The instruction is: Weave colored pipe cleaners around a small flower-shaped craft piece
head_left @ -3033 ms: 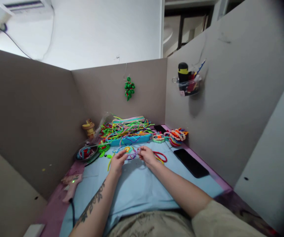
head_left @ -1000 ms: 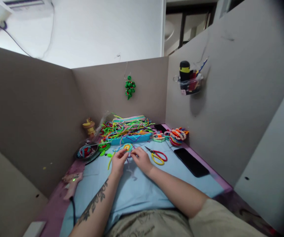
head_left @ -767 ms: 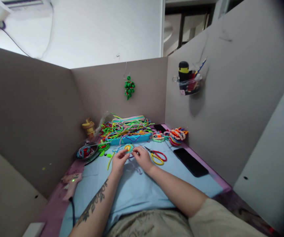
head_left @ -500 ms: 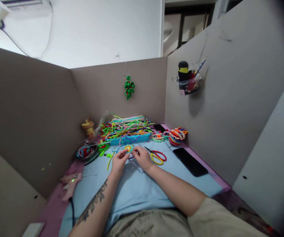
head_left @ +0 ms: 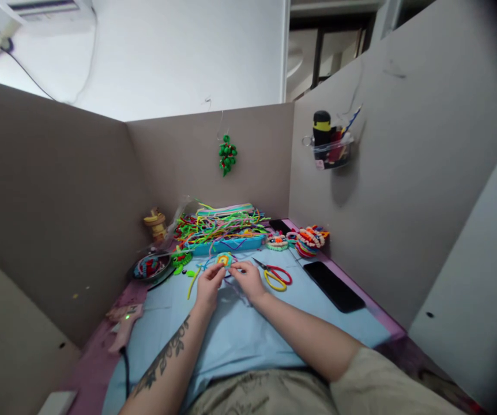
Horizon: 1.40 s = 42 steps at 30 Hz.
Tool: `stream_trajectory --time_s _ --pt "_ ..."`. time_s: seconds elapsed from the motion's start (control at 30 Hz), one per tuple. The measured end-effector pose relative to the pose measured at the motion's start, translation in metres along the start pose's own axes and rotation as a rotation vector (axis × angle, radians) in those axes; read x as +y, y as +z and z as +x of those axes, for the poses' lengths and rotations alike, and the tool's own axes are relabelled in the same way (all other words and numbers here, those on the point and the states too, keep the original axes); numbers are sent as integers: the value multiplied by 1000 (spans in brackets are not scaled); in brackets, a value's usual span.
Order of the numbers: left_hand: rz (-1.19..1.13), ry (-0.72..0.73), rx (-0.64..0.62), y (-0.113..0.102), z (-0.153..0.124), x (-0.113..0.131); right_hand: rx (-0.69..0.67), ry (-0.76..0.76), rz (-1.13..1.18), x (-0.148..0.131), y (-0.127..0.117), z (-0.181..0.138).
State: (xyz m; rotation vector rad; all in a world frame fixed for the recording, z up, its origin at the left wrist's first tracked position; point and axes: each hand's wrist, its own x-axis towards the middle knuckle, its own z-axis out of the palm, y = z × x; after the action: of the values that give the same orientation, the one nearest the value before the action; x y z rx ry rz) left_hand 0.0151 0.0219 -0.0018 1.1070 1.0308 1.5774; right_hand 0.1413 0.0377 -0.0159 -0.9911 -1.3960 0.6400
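Observation:
A small coiled piece of pipe cleaners [head_left: 224, 260], yellow, orange and teal, is held up between my two hands over the blue cloth. My left hand [head_left: 210, 283] pinches its left lower edge with thumb and fingertips. On the other side my right hand [head_left: 249, 279] grips its right edge, fingers closed together. Purple strands [head_left: 236, 289] trail below the piece. Scissors [head_left: 275, 276] with one red and one yellow handle lie right of my right hand. A yellow-green pipe cleaner [head_left: 194, 282] lies beside my left hand.
Behind the hands, a blue tray [head_left: 218, 246] overflows with pipe cleaners [head_left: 226, 223]. A dark bowl [head_left: 162, 270] and pink glue gun [head_left: 126, 328] are at left. On the right are a black phone [head_left: 334, 286] and finished colourful figures [head_left: 310, 239]. Grey panels [head_left: 214, 132] enclose the table.
My right fingers have shifted slightly and straightened along the piece's edge, showing more of its yellow and teal face. The camera view has tilted a little; the table things stay put.

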Motion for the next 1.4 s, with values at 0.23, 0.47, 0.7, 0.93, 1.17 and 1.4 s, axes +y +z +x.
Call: stream_trajectory --time_s 0.23,0.47,0.7,0.93,1.17,1.4 --pt "34 32 -130 -4 0 -3 -88 84 94 0 -1 4" --pt "55 24 -108 -7 3 -5 -100 66 43 -3 -5 7" --pt "84 46 -5 -13 8 -3 -188 -83 -136 -2 -1 -6" --pt "154 88 -62 -8 2 0 -104 3 -69 1 -3 2" --pt "88 30 -75 -7 3 1 -110 -112 -151 -4 -6 2" --pt "92 45 -32 -4 2 2 -113 -162 -185 0 -6 2"
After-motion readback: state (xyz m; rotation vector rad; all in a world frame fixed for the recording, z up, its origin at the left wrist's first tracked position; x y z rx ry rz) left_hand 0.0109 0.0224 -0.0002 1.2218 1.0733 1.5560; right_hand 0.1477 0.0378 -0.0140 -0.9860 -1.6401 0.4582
